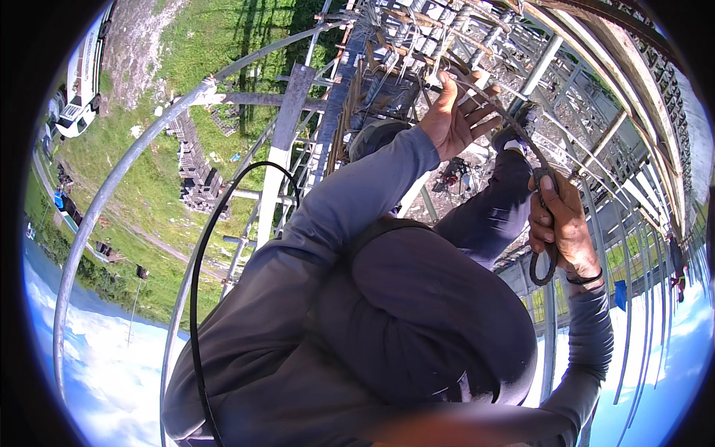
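My right hand is wrapped round a dark, rusty steel bar with a looped end. The loop sticks out below my fist, and the thin shaft slants up and left toward my other hand. My left hand is open, palm turned up and fingers spread, close to the far end of the bar. Whether its fingers touch the bar I cannot tell. Just beyond it lie several ribbed steel bars, with thin wire among them. My bent knee fills the middle of the view, and one foot rests among the bars.
Curved scaffold tubes and a flat metal upright stand to the left, high over grass. A black cable loops past my left arm. Timber beams and upright rods line the right. A white truck is parked far below.
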`<state>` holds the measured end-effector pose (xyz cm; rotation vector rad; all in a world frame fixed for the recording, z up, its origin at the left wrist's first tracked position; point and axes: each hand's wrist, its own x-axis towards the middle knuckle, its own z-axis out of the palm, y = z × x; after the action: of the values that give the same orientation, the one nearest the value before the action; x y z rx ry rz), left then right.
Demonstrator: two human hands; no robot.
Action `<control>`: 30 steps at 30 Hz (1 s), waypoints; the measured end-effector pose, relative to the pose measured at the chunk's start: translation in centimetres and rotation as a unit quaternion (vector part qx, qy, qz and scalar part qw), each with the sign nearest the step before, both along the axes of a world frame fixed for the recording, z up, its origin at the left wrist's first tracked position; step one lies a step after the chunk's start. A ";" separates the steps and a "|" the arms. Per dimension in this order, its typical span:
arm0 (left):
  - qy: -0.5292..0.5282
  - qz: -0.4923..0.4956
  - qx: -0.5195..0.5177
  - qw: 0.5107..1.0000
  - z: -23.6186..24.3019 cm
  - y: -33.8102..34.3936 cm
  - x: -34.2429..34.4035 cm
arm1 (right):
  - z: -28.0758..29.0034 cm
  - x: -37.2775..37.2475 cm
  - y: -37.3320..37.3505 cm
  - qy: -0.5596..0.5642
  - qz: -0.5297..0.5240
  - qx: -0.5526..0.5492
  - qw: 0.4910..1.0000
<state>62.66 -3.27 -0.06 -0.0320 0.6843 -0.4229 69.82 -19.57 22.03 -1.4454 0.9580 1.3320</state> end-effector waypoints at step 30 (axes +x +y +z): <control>-0.020 0.082 -0.120 0.989 -1.1 1.7 0.4 | -2.8 18.6 -0.4 -0.607 0.753 -0.163 0.194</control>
<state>63.06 -1.52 -1.14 -0.3059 0.5840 -0.3444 88.41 -19.95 19.24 -2.8807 -1.9816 0.1125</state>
